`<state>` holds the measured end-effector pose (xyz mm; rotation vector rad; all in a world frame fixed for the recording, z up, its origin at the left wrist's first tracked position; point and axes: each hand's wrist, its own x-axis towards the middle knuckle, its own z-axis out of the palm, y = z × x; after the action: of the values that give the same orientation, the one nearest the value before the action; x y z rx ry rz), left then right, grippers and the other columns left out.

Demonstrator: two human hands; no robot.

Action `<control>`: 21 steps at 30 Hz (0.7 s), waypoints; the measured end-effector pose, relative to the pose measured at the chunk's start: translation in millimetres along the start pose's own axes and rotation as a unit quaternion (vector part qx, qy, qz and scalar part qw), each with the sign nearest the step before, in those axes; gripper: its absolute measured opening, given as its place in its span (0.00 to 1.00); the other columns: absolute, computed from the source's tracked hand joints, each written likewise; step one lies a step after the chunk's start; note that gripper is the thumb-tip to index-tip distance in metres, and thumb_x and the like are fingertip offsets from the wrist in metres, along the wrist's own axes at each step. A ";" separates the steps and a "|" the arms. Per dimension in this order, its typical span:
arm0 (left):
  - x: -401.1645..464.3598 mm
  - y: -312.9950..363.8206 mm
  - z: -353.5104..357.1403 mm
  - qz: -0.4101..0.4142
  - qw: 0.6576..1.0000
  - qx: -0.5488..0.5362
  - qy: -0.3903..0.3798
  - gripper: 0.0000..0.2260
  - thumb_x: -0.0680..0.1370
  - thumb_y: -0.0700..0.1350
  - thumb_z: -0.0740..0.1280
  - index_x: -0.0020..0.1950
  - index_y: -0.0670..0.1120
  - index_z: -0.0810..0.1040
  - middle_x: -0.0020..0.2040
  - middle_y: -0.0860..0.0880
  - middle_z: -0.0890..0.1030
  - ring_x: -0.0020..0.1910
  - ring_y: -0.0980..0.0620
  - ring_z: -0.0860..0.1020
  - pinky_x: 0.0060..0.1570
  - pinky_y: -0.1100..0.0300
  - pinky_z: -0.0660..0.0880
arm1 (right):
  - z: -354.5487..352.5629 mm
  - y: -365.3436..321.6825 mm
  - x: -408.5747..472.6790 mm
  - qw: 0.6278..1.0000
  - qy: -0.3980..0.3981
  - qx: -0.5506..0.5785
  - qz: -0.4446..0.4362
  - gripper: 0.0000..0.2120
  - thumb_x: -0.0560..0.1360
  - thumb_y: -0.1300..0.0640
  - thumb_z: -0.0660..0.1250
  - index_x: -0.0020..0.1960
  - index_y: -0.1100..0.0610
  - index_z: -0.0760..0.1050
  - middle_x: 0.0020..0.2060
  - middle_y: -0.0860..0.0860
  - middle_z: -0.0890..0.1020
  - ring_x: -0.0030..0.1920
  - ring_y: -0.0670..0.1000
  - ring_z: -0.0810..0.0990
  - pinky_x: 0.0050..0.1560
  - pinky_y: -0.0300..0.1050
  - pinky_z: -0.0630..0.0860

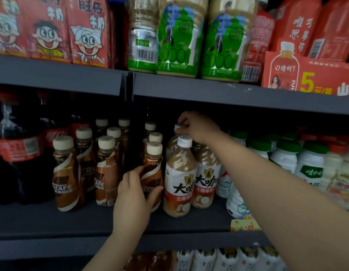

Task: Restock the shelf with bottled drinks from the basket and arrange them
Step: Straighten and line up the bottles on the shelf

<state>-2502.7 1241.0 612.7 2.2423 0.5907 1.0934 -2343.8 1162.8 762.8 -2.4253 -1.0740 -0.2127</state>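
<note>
Brown coffee bottle (152, 173) upright in left hand (134, 194).

Left hand (137, 192) curled low, right hand (197, 127) pinching higher.

The coffee bottle (152, 173) under my left hand (134, 194) is clear plastic in a glossy brown shrink sleeve, its cap matt cream. The milk-tea bottle (179, 178) beside it wears a slick, wrinkled film — my right hand (197, 128) pinches a smooth white cap behind it. The shelf (71, 218) below my hands looks dark and matt — painted metal, seemingly.
</note>
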 end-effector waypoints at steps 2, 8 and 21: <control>0.9 1.0 -0.8 -0.003 1.000 -0.006 -0.005 0.27 0.71 0.50 0.70 0.66 0.43 0.66 0.63 0.44 0.72 0.63 0.46 0.71 0.53 0.55 0.72 | -3.3 -0.3 -1.9 1.000 -0.005 0.007 -0.004 0.14 0.72 0.54 0.70 0.56 0.58 0.76 0.55 0.56 0.81 0.55 0.56 0.79 0.57 0.50 0.76; 2.6 0.9 -8.6 -0.005 1.000 0.001 -0.030 0.28 0.71 0.51 0.70 0.67 0.44 0.65 0.64 0.44 0.71 0.63 0.45 0.71 0.55 0.50 0.75 | -6.1 1.9 -11.9 0.998 -0.015 0.068 -0.008 0.11 0.73 0.59 0.69 0.54 0.61 0.77 0.53 0.58 0.82 0.54 0.55 0.80 0.59 0.50 0.75; -42.2 33.9 0.6 -0.031 0.994 0.050 -0.087 0.22 0.71 0.53 0.70 0.58 0.44 0.70 0.55 0.46 0.78 0.46 0.47 0.79 0.36 0.54 0.76 | -41.2 29.2 -60.1 0.997 -0.015 -0.076 0.000 0.14 0.73 0.53 0.67 0.57 0.57 0.77 0.56 0.56 0.81 0.57 0.56 0.79 0.56 0.47 0.75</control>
<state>-2521.6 1190.3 611.1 2.3587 0.6497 0.8440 -2361.3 1086.5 768.9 -2.5703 -1.1083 -0.2679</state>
